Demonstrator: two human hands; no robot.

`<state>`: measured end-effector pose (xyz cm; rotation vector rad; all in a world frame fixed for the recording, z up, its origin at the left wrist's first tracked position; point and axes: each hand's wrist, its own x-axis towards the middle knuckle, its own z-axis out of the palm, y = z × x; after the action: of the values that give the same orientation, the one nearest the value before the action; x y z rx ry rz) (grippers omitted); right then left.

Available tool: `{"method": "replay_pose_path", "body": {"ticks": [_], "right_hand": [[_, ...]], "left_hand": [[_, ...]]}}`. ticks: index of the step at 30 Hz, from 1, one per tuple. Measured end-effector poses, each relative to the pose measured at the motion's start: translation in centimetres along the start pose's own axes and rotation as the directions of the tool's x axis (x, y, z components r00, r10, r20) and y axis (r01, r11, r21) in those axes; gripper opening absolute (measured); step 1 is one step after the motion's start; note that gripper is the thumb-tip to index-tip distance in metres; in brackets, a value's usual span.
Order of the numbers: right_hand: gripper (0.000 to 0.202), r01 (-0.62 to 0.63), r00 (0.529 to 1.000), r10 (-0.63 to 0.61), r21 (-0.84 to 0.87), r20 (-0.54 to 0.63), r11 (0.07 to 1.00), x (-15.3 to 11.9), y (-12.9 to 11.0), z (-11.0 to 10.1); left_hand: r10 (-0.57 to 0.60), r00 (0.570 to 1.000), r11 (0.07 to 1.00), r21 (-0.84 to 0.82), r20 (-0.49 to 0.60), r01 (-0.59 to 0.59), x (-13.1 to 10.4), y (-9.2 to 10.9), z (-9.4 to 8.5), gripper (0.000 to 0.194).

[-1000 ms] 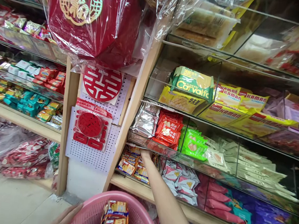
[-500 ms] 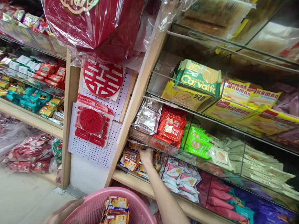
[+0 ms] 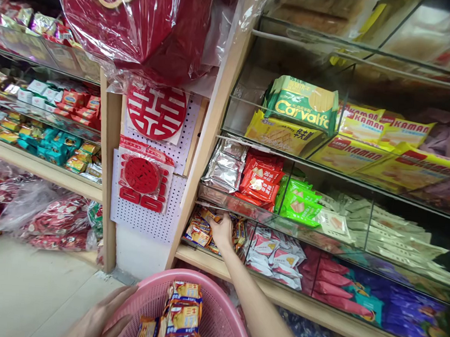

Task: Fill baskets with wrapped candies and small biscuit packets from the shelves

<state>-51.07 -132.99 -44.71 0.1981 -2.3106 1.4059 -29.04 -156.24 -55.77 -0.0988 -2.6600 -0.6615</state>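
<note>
A pink plastic basket (image 3: 221,313) at the bottom centre holds several yellow and blue snack packets (image 3: 182,316). My left hand (image 3: 100,317) lies against the basket's left rim, thumb and fingers around its edge. Inside the lowest shelf compartment, at its left end, my right hand (image 3: 221,231) has its thumb and fingers on a small yellow-brown packet, among loose packets (image 3: 197,235) of the same look. The fingertips are partly hidden by the packets and shade.
Clear-fronted shelves rise on the right, with red packets (image 3: 261,179), green packets (image 3: 299,203) and white packets (image 3: 274,258). A large wrapped red bag (image 3: 143,22) hangs overhead. Another candy shelf (image 3: 34,166) stands left, with bagged goods (image 3: 59,218) below.
The view has shifted slightly, so the basket sits a little further right. My right hand now shows more of its fingers, on a packet. My left hand stays at the basket rim.
</note>
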Motion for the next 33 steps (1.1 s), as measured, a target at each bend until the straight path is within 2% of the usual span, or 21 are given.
{"method": "replay_pose_path", "body": {"ticks": [3, 6, 9, 12, 14, 17, 20, 22, 26, 30, 33], "right_hand": [[0.027, -0.017, 1.000, 0.018, 0.037, -0.018, 0.999, -0.1, -0.1, -0.1], [0.033, -0.039, 0.998, 0.046, 0.130, -0.048, 0.991, -0.7, -0.4, -1.1], [0.044, -0.104, 0.992, 0.120, 0.306, -0.032, 0.946, -3.1, -1.6, -3.4], [0.050, -0.287, 0.956, 0.283, 0.466, 0.079, 0.837, -8.1, -4.0, -6.2], [0.050, -0.408, 0.911, 0.355, 0.570, 0.208, 0.713, -12.1, -5.5, -7.6], [0.050, -0.551, 0.834, 0.392, 0.628, 0.389, 0.549, -17.9, -6.4, -8.1], [0.054, -0.635, 0.771, 0.440, 0.605, 0.461, 0.480, -22.4, -5.3, -7.0], [0.056, -0.674, 0.735, 0.478, 0.587, 0.480, 0.448, -24.7, -4.0, -5.9], [0.063, -0.732, 0.676, 0.546, 0.535, 0.495, 0.421, -28.2, -2.2, -4.5], [0.067, -0.752, 0.659, 0.553, 0.416, 0.511, 0.512, -30.3, -1.4, -4.1], [0.069, -0.749, 0.649, 0.527, 0.337, 0.549, 0.571, -31.3, -0.9, -3.7]], "left_hand": [[0.029, 0.994, 1.000, -0.010, 0.101, -0.028, -0.2, -0.1, -0.1, 0.042], [0.012, 0.996, 1.000, 0.001, 0.090, -0.012, -0.1, -0.3, -0.3, 0.043], [0.037, 0.999, 0.999, -0.003, 0.020, -0.037, 0.7, 0.5, -1.1, 0.044], [0.060, 0.993, 0.998, -0.014, -0.099, -0.062, 1.4, 3.1, -2.7, 0.045], [0.081, 0.984, 0.995, -0.039, -0.159, -0.089, 1.4, 5.9, -4.1, 0.048], [0.123, 0.981, 0.988, -0.074, -0.149, -0.135, 0.4, 10.1, -5.5, 0.062], [0.246, 0.968, 0.965, -0.085, -0.051, -0.249, -1.3, 12.5, -5.2, 0.084], [0.296, 0.955, 0.952, -0.079, 0.000, -0.295, -2.6, 12.7, -4.1, 0.089], [0.269, 0.962, 0.963, -0.004, 0.047, -0.269, -5.4, 11.3, -1.8, 0.090], [0.219, 0.959, 0.976, -0.032, 0.177, -0.217, -7.5, 9.6, -0.3, 0.094], [0.151, 0.952, 0.987, -0.098, 0.268, -0.129, -8.4, 8.7, 0.6, 0.093]]}}
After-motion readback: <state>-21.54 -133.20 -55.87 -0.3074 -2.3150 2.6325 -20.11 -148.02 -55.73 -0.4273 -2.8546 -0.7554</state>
